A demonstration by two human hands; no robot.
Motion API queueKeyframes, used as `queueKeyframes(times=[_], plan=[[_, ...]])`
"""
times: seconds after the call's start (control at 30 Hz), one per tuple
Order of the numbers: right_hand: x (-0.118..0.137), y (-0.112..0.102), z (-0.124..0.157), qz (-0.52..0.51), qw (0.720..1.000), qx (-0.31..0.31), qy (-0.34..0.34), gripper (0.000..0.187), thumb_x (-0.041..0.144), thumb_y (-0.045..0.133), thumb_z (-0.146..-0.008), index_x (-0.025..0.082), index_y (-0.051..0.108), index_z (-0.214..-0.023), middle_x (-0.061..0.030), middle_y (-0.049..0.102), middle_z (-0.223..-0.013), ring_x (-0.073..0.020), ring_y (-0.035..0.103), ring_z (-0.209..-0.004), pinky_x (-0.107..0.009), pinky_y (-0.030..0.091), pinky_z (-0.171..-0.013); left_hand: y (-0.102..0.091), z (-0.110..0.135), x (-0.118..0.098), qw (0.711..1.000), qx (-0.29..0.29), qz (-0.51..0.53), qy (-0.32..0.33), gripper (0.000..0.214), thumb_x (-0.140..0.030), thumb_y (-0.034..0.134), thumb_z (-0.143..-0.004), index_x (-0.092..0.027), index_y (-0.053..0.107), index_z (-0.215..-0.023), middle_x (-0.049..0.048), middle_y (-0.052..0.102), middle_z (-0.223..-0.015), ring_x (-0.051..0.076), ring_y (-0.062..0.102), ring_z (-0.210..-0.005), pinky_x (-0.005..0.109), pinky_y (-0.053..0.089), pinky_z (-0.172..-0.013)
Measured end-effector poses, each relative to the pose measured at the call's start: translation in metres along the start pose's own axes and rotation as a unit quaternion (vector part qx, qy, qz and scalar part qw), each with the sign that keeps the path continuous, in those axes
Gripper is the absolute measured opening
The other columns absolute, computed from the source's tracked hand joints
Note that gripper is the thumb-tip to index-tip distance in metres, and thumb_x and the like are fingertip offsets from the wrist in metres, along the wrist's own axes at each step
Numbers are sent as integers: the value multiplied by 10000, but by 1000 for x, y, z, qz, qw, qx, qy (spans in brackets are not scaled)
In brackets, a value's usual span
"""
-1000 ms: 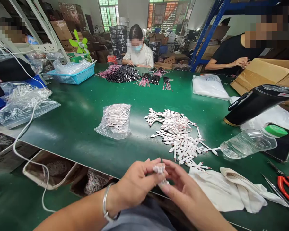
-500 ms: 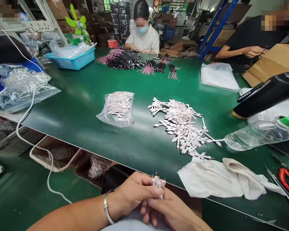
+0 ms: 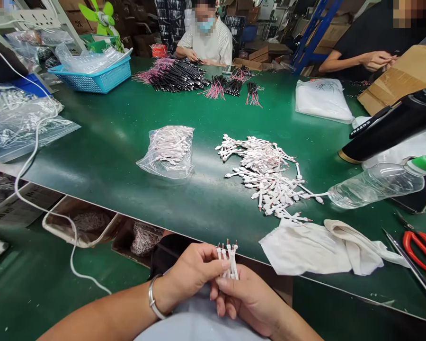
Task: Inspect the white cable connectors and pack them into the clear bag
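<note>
- Bundle of small white connectors [image 3: 227, 263], ends pointing up, held over the lap just off the near edge of the green worktop [image 3: 110, 156]
- Left hand [image 3: 195, 274] closed on the bundle from the left, fingers pinching it, silver bangle [image 3: 152, 298] at the wrist
- Right hand [image 3: 246, 296] curled and gripping from the lower right, thumb pressed against the bundle's lower part
- Loose pile of white connectors [image 3: 266, 180] on the worktop, straight ahead beyond the hands; clear plastic bag [image 3: 168, 154] of similar pieces to the pile's left
- Crumpled white cloth [image 3: 305, 248] near the hands, to the right
- Clear plastic bottle [image 3: 376, 185] on its side, green cap toward the right, just beyond the cloth
- Red-handled scissors [image 3: 421, 251] at the right edge, beside long steel tweezers [image 3: 408, 267]
- Black wires with pink ends [image 3: 173, 78] in a heap at the far side, in front of a person in a striped shirt [image 3: 206, 42]
</note>
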State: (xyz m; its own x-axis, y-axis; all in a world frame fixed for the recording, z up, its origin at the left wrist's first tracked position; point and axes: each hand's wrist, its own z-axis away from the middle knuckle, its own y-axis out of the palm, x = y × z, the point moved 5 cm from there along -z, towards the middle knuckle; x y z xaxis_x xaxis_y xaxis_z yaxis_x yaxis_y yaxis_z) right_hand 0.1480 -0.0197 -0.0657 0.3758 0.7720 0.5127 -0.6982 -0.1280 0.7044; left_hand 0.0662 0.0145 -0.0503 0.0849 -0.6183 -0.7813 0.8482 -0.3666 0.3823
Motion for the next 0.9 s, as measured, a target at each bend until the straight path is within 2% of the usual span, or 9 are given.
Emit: queueKeyframes(times=[0.13, 0.3, 0.53, 0.67, 0.73, 0.8, 0.87, 0.9], plan=[[-3, -2, 1, 13, 1000, -19, 1, 263, 300, 763, -651, 64, 658, -698, -39, 629, -638, -67, 595, -470, -115, 385, -387, 1, -1, 2, 999, -29, -36, -7, 374, -450, 707, -636, -110, 552, -648, -12, 552, -514, 36, 417, -324, 150, 322, -313], [-4, -5, 3, -12, 1000, -15, -22, 243, 274, 758, -670, 60, 655, -724, -53, 639, -677, -69, 599, -485, -127, 414, -418, 2, -1, 0, 998, -40, -38, 12, 385, -490, 620, -708, -121, 544, -629, -19, 516, -463, 52, 418, -326, 158, 308, -323], [-1, -7, 6, -20, 999, -26, -23, 256, 280, 762, -669, 62, 643, -733, -53, 642, -684, -69, 608, -491, -116, 417, -410, 7, 2, -2, 999, 5, -48, 15, 429, -516, 556, -767, -102, 595, -663, -8, 499, -462, 64, 427, -370, 171, 302, -375], [6, -3, 13, -14, 999, -24, -21, 273, 285, 761, -672, 83, 630, -799, -42, 651, -663, -78, 616, -479, -117, 424, -403, 10, 6, -10, 997, 61, 27, 26, 461, -536, 554, -775, -86, 639, -716, -17, 483, -476, 69, 446, -414, 182, 347, -439], [12, 0, 17, -7, 1000, -17, -21, 289, 286, 756, -680, 98, 621, -852, -33, 654, -654, -85, 622, -478, -118, 425, -400, 11, 8, -17, 995, 70, 71, 20, 461, -537, 566, -771, -90, 665, -822, 18, 571, -576, 88, 516, -492, 196, 405, -514], [17, 3, 21, 7, 1000, -11, -17, 292, 289, 752, -685, 98, 618, -860, -33, 657, -659, -90, 629, -488, -119, 427, -404, 13, 10, -24, 993, 69, 99, -1, 460, -499, 637, -737, -123, 648, -1003, 82, 670, -835, 131, 612, -674, 213, 452, -630], [21, 6, 24, 24, 1000, -7, -11, 290, 296, 751, -685, 91, 624, -845, -40, 660, -671, -93, 635, -500, -120, 428, -412, 18, 11, -30, 992, 65, 108, -24, 559, -431, 715, -687, -177, 572, -1164, 121, 643, -1089, 173, 637, -845, 224, 466, -685], [23, 8, 25, 33, 999, -7, -8, 289, 302, 752, -684, 86, 629, -831, -43, 661, -677, -93, 637, -505, -121, 429, -418, 21, 10, -33, 992, 66, 105, -34, 610, -409, 734, -672, -197, 536, -1209, 130, 618, -1151, 181, 641, -862, 220, 470, -651]])
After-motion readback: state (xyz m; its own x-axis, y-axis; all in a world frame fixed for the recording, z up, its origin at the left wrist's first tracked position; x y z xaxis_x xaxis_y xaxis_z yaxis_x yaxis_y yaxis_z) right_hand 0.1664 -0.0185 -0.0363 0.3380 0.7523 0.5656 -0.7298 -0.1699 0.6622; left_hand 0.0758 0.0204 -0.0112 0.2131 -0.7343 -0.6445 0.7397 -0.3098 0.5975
